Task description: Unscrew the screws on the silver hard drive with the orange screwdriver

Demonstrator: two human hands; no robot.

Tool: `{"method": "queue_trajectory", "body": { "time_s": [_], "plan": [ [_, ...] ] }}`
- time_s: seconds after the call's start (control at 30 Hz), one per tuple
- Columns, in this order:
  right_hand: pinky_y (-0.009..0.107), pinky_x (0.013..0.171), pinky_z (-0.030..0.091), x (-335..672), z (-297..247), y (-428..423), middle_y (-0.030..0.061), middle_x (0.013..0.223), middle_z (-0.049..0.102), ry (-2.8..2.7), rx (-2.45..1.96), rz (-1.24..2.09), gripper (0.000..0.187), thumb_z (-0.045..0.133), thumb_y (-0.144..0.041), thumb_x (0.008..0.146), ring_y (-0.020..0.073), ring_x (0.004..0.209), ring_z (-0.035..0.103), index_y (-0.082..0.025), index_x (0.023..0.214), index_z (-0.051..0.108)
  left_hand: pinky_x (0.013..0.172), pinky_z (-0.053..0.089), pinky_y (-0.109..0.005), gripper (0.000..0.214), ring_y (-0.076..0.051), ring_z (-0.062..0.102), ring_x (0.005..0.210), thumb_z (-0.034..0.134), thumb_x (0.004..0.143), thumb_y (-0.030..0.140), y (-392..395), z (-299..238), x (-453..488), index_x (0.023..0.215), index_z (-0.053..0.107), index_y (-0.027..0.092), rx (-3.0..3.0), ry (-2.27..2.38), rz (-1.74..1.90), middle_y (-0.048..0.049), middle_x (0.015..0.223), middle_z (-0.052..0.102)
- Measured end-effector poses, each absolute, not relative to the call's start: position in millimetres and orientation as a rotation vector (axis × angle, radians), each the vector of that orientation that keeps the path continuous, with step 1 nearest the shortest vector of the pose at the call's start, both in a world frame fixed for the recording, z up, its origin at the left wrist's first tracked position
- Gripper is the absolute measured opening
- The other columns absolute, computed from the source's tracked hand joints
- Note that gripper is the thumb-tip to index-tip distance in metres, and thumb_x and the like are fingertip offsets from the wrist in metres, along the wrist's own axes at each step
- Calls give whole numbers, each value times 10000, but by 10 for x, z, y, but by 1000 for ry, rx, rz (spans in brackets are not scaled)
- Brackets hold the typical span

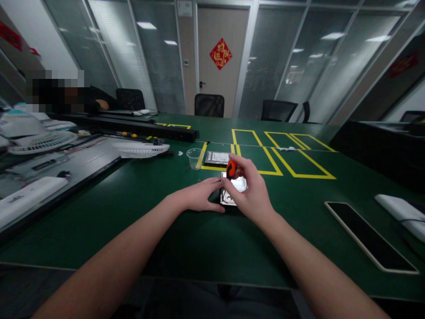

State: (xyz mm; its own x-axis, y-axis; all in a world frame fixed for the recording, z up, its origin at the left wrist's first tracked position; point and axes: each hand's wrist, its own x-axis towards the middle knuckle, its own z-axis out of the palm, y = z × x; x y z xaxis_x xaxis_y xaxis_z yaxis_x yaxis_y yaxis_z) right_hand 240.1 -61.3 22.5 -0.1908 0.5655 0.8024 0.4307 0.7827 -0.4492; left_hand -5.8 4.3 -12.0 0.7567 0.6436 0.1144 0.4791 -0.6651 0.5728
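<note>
A hard drive (228, 198) with a bright, shiny top lies on the green table in front of me. My left hand (204, 194) grips its left side, the thumb at the near corner and the fingers at the far end. Above the drive, my right hand (251, 188) is closed around the orange and black handle of a screwdriver (231, 169). The handle stands roughly upright, and its tip is hidden behind my fingers. Just beyond is a second hard drive (217, 157) with a white label, beside a clear plastic cup (195, 158).
White fan parts (141, 149) and a large flat panel (89, 161) cover the left side. A tablet-like device (368, 235) and a white device (403, 215) lie on the right. Yellow tape (312, 176) marks rectangles on the table (212, 248). A person (96, 99) sits far left.
</note>
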Motion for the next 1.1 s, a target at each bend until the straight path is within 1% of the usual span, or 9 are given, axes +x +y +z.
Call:
{"method": "queue_trajectory", "body": {
  "time_s": [0.1,0.23,0.37,0.5,0.6,0.7,0.87,1.0,1.1],
  "plan": [
    [527,997,770,2400,236,-617,84,1315,832,-1819,-743,141,575,798,-217,1164,300,1058,804,-354,1717,726,1598,429,-691,1066,-488,564,1905,1097,1007,603,47,-122,-56,1917,637,290,2430,835,420,-207,2023,606],
    [554,1043,793,2379,224,-633,107,1396,831,-1822,-748,200,620,733,-187,1168,317,1148,852,-363,1762,699,1581,460,-676,976,-474,610,1860,1089,1010,604,41,-108,-47,1846,697,289,2434,824,437,-194,1961,668],
    [557,1059,799,2371,219,-637,116,1434,838,-1821,-743,215,626,718,-192,1170,321,1192,878,-358,1772,679,1571,475,-676,963,-487,629,1836,1101,999,597,26,-91,-47,1823,713,283,2442,840,434,-195,1926,696],
    [551,1034,787,2389,248,-629,99,1371,845,-1835,-732,136,577,812,-249,1173,314,1120,835,-346,1732,705,1564,485,-661,1008,-494,624,1846,1091,1012,617,21,-90,-56,1870,674,291,2432,867,408,-193,1938,688],
    [536,997,784,2398,248,-616,82,1323,836,-1831,-744,117,587,821,-223,1155,299,1055,803,-352,1718,718,1589,447,-663,1037,-484,594,1878,1087,1018,595,27,-99,-54,1904,644,285,2438,854,410,-200,1992,638],
    [538,1010,789,2388,215,-607,90,1350,835,-1817,-754,157,600,775,-194,1154,306,1093,822,-361,1727,715,1594,443,-674,1032,-483,583,1888,1095,1008,591,33,-100,-44,1888,658,276,2448,837,423,-203,1994,636],
    [568,1071,808,2366,174,-613,110,1437,834,-1816,-725,283,677,731,-178,1153,319,1171,888,-379,1795,661,1565,495,-679,998,-505,631,1843,1107,997,608,21,-81,-32,1847,698,279,2448,856,417,-196,1944,686],
    [566,1066,800,2375,216,-628,112,1440,842,-1834,-725,216,598,776,-236,1179,318,1143,859,-360,1757,684,1569,485,-658,1025,-491,627,1853,1118,987,600,19,-85,-41,1865,685,295,2432,876,415,-187,1955,678],
    [554,1012,783,2390,250,-632,89,1340,835,-1847,-724,148,567,822,-256,1173,305,1054,807,-349,1721,708,1579,463,-649,1026,-473,606,1876,1107,997,588,28,-102,-54,1879,670,298,2430,870,417,-192,1983,651]
  ]
}}
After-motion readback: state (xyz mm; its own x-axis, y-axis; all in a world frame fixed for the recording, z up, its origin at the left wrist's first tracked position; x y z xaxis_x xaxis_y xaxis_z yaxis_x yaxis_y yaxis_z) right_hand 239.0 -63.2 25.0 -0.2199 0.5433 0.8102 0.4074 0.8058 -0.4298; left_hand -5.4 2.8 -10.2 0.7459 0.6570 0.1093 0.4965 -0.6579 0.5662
